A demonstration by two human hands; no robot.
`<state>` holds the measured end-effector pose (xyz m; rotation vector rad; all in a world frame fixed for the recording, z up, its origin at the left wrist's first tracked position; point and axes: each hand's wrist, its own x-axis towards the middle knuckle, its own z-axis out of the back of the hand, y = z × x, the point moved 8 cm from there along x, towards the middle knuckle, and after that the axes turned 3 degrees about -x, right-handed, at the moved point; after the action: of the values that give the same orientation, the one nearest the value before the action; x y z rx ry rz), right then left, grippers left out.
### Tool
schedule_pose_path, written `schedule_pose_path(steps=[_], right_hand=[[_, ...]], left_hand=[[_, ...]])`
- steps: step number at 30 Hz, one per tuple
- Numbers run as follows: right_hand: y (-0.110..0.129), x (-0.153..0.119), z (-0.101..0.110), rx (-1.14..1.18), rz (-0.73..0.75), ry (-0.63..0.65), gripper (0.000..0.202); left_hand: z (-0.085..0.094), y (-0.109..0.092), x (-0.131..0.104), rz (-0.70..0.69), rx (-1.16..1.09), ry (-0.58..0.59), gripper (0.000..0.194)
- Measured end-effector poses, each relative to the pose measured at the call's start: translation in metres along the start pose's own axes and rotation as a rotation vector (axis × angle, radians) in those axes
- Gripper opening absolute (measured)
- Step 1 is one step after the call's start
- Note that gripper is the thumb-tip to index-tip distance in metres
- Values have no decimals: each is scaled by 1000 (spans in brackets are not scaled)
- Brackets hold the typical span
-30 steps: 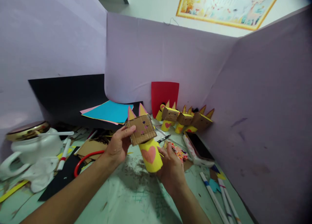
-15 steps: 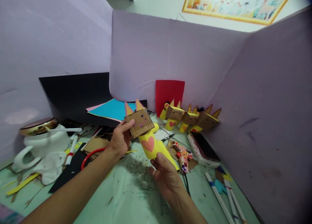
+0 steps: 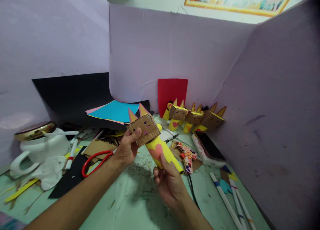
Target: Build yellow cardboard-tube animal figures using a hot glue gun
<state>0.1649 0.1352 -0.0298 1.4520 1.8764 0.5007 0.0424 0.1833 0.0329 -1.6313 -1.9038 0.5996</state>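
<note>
A cardboard head [image 3: 147, 131] with two yellow, pink-edged ears and a drawn face tops a yellow tube body [image 3: 167, 155] that bears a pink heart. My left hand [image 3: 128, 148] grips the head at its left edge, thumb on the front. Lower down, my right hand [image 3: 168, 176] pinches the tube, thumb near the heart and fingers curled beneath. The figure is tilted above the table, its tube slanting down to the right. Red-handled scissors [image 3: 96, 161] lie beside my left forearm, partly hidden.
Similar cardboard figures [image 3: 178, 113] stand at the back before a red sheet [image 3: 172, 93]. Right of centre are a phone [image 3: 210, 145], a patterned cutout [image 3: 187, 155] and several markers [image 3: 226, 200]. On the left are a white pot [image 3: 45, 145], scraps and black paper [image 3: 70, 176]; blue paper [image 3: 116, 111] lies behind.
The right thumb has moved up the tube toward the heart. The figure has turned slightly, hiding more of the yellow piece behind it. More of the red scissors shows.
</note>
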Motion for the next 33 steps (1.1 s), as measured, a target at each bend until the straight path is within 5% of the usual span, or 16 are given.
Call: schedule_pose_path(steps=[15,33], right_hand=[[-3,-1,1,14,54,-2,44],[-5,5,0,38,22,28,49]], left_hand=[[3,3,0,-67,223,29,35],[3,4,0,-48,226,-12,40]])
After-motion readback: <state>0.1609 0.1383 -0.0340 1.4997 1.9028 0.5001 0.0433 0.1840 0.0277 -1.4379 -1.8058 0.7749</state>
